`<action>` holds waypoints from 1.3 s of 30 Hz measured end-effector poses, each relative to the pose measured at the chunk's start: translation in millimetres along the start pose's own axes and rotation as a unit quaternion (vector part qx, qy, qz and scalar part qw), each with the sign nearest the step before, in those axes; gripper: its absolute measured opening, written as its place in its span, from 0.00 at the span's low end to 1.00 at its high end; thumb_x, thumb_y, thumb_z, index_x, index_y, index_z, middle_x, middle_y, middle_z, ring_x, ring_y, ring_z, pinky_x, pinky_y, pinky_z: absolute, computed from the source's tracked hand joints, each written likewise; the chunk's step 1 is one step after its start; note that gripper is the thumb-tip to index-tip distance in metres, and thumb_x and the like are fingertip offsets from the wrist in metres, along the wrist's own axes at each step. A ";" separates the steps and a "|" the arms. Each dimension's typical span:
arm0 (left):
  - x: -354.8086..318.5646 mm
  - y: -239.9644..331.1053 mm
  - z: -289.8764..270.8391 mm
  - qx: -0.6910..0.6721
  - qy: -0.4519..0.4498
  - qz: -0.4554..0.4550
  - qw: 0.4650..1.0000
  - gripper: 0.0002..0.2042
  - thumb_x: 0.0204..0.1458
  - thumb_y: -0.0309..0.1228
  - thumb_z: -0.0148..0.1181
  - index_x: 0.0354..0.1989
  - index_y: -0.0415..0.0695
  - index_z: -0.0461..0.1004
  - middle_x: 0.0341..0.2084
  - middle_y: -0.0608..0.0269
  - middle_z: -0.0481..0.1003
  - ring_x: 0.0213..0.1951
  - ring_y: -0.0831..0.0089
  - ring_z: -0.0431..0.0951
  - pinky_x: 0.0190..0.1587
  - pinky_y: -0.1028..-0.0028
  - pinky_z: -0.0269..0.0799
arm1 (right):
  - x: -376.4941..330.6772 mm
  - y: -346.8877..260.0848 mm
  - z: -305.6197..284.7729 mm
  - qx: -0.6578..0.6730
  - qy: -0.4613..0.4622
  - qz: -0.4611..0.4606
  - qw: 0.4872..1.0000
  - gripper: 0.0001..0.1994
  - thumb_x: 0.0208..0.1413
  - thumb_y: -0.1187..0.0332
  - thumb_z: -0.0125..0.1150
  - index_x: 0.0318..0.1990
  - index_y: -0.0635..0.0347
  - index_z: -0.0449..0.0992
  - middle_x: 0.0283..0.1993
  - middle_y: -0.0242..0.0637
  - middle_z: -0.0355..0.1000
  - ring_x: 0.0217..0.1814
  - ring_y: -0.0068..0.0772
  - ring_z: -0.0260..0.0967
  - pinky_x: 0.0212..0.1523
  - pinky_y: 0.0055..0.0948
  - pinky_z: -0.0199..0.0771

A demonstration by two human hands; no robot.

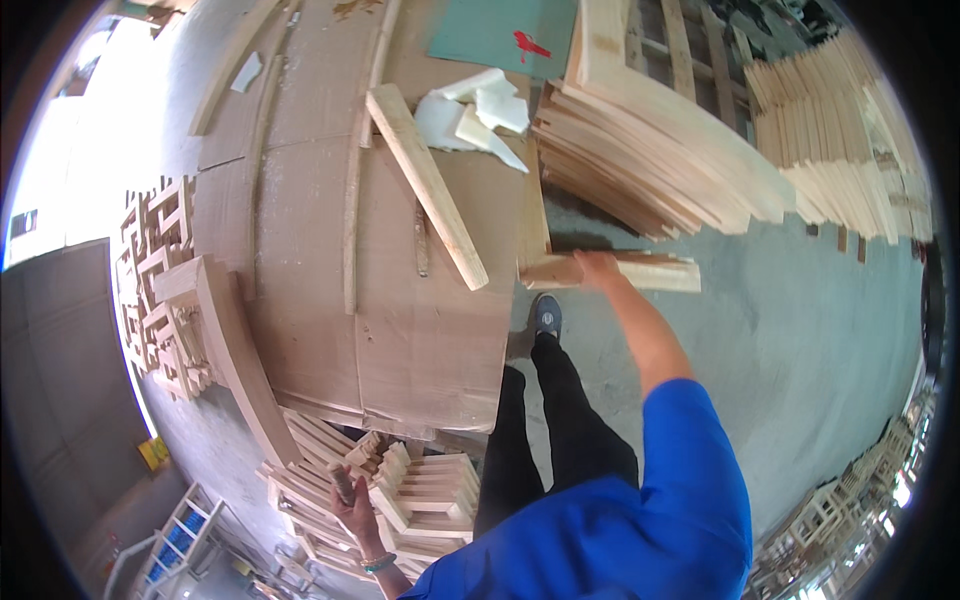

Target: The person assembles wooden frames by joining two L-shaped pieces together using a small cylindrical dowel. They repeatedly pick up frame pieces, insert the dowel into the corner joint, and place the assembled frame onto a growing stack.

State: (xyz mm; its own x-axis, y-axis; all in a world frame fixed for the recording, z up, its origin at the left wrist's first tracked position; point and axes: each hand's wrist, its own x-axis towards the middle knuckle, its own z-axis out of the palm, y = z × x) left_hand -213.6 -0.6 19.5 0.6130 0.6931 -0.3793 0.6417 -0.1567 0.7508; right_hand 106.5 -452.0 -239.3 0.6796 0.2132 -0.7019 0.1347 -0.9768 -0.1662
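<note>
At the table's right edge, my right hand (598,268) is closed over an L-shaped wooden frame piece (655,273), with one arm pointing right and the other running along the table edge. My left hand (358,515) is down at the lower left, fingers wrapped round a short brown cylinder-like piece (342,484); its exact kind is unclear. Beside that hand lies a stack of pale wooden frames (430,490). A wooden bar (430,190) rests slantwise on the cardboard-covered table (430,350), next to crumpled white sheets (480,115).
Stacked wooden frames (680,150) stand beyond my right hand, with more piles (820,130) farther right. A large wooden frame piece (235,350) leans on the table's left edge. Thin strips (353,230) lie lengthwise on the cardboard. A red object (530,46) sits on a green sheet (480,35).
</note>
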 end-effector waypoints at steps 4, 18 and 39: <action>-28.6 16.9 20.5 0.046 -0.017 -0.034 0.998 0.12 0.53 0.24 0.62 0.46 0.41 0.76 0.31 0.75 0.73 0.31 0.87 0.67 0.35 0.84 0.64 | -77.6 0.2 -10.6 0.083 -0.010 -0.043 0.996 0.37 0.34 0.60 0.72 0.57 0.57 0.65 0.50 0.49 0.72 0.54 0.50 0.69 0.51 0.44 0.71; -53.5 89.9 71.1 -0.145 -0.395 0.012 0.907 0.28 0.43 0.32 0.72 0.55 0.45 0.71 0.40 0.68 0.75 0.40 0.80 0.72 0.45 0.79 0.69 | -353.3 -118.7 -186.6 0.746 -0.003 -0.290 0.599 0.38 0.30 0.55 0.79 0.49 0.59 0.66 0.40 0.39 0.70 0.43 0.39 0.70 0.49 0.42 0.69; -65.9 -59.7 -26.9 0.046 -0.346 -0.224 0.910 0.30 0.41 0.48 0.71 0.50 0.43 0.71 0.32 0.61 0.75 0.36 0.68 0.76 0.41 0.69 0.71 | -179.2 -350.5 24.8 0.863 -0.329 -0.133 0.361 0.37 0.45 0.31 0.59 0.47 0.58 0.71 0.38 0.36 0.72 0.44 0.33 0.71 0.49 0.46 0.70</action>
State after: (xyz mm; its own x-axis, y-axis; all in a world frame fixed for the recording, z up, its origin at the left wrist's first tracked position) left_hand -304.7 -18.0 14.2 0.4039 0.0985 -0.9095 0.9148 -0.0475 0.4011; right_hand -80.4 -147.3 -72.4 0.4127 0.8077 -0.4210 -0.9030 0.4234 -0.0730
